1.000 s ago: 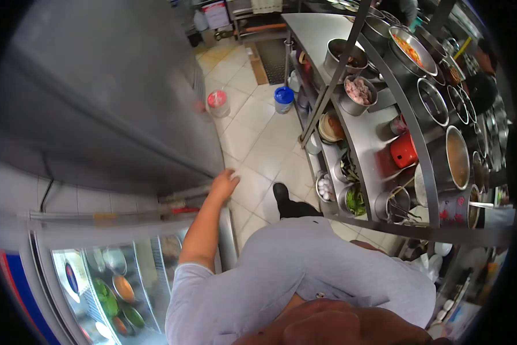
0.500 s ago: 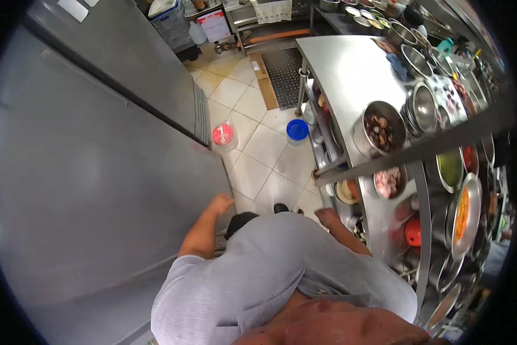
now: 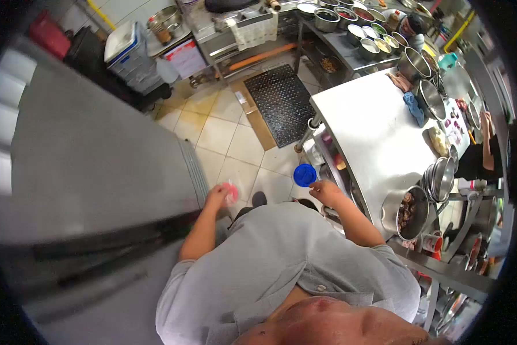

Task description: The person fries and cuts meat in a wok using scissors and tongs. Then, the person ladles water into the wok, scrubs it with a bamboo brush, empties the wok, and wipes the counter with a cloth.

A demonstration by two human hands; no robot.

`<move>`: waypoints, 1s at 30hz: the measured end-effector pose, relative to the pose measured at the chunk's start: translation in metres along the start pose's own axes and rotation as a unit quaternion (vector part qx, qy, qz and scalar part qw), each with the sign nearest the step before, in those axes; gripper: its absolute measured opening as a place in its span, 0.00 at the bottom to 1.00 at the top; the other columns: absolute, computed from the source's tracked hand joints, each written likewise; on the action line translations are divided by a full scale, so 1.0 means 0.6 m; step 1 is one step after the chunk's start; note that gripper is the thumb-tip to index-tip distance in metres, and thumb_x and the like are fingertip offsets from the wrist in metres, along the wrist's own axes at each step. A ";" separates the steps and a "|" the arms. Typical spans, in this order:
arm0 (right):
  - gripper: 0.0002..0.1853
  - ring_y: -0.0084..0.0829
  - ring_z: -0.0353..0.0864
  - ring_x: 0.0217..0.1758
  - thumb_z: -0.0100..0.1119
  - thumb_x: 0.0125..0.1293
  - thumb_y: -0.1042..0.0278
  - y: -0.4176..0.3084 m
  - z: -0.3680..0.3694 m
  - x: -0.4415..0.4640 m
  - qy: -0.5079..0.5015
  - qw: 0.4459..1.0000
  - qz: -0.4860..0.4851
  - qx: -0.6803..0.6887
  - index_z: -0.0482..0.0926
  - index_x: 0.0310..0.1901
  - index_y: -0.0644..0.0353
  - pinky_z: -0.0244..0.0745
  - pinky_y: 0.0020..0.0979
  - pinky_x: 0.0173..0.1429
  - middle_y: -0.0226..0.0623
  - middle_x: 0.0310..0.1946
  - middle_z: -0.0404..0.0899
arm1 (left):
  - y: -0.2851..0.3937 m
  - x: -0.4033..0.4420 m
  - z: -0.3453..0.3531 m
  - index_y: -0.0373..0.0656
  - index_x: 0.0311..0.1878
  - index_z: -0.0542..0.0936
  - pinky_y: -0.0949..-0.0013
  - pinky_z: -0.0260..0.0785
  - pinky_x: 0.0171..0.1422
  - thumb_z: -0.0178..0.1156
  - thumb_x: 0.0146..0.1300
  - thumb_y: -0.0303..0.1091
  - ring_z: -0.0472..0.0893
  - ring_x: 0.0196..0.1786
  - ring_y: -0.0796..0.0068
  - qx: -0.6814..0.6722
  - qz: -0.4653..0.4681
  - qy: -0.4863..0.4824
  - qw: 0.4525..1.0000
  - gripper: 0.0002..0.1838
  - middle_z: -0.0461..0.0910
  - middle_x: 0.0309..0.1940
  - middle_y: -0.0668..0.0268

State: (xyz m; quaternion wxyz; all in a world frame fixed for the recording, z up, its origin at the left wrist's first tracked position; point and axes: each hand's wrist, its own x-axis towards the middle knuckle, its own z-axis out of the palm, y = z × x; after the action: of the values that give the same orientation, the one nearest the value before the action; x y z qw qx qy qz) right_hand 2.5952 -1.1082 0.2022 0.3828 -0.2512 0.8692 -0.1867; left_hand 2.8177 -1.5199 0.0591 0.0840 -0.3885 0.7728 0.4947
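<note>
Two lidded tubs: a clear tub with a pinkish-red round lid (image 3: 231, 194) and a tub with a bright blue round lid (image 3: 305, 174), both on the tiles, apart from each other.
Left hand: the bare left hand (image 3: 216, 198) overlaps the edge of the pinkish-red lid in view; contact cannot be told. Its fingers look half curled; whether they grasp anything cannot be told.
Right hand: the bare right hand (image 3: 327, 193) appears just beside the blue lid, fingers bent towards its near edge; whether they touch it, or how tightly they close, cannot be told.
Tiles: a pale square-tiled floor (image 3: 215, 138), yellowish near the far end, lies under the tubs.
Mat: a black studded rectangular mat (image 3: 281, 103) lies beyond the tubs, a brown cardboard strip (image 3: 255, 118) along its left side.
Steel desk: a shiny metal desk (image 3: 373, 121) stands to the right, carrying a deep steel pot of brown pieces (image 3: 391, 211), a stack of steel bowls (image 3: 441, 179) and a crumpled blue cloth (image 3: 412, 108).
Far desk: many small round food containers (image 3: 369, 50) stand close together.
Grey cabinet: a tall grey metal cabinet (image 3: 97, 155) fills the left side, its lower part blurred.
Others: a person in dark clothing (image 3: 478, 164) is at the right, beyond the steel desk.
</note>
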 end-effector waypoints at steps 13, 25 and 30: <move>0.17 0.27 0.81 0.42 0.50 0.77 0.68 -0.101 -0.431 0.332 0.160 0.878 -0.046 0.449 0.78 0.61 0.65 0.77 0.29 0.50 0.34 0.34 0.83 | 0.489 0.566 -0.133 0.41 0.54 0.82 0.63 0.74 0.60 0.64 0.65 0.50 0.84 0.53 0.59 0.172 0.128 -0.087 0.973 0.23 0.85 0.49 0.53; 0.42 0.40 0.70 0.70 0.64 0.64 0.46 -0.376 -1.110 1.054 0.331 0.890 -0.214 0.228 0.64 0.74 0.60 0.63 0.39 0.73 0.48 0.69 0.71 | 0.398 0.629 -0.315 0.42 0.50 0.84 0.58 0.76 0.53 0.58 0.70 0.45 0.84 0.45 0.52 0.214 -0.146 0.053 0.964 0.17 0.86 0.41 0.52; 0.34 0.39 0.82 0.54 0.63 0.66 0.38 -0.399 -1.263 1.389 0.171 0.972 -0.045 0.154 0.82 0.57 0.64 0.78 0.40 0.59 0.45 0.52 0.83 | 0.500 0.883 -0.339 0.38 0.49 0.82 0.69 0.74 0.49 0.66 0.66 0.34 0.82 0.41 0.75 -0.149 -0.046 0.198 0.968 0.13 0.86 0.39 0.60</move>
State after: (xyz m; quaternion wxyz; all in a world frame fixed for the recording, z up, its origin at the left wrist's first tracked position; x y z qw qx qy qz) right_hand 1.6063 -1.6839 0.3322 0.2536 -0.1925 0.8705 -0.3752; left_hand 2.3020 -1.9004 0.0973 -0.1061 -0.5222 0.6730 0.5130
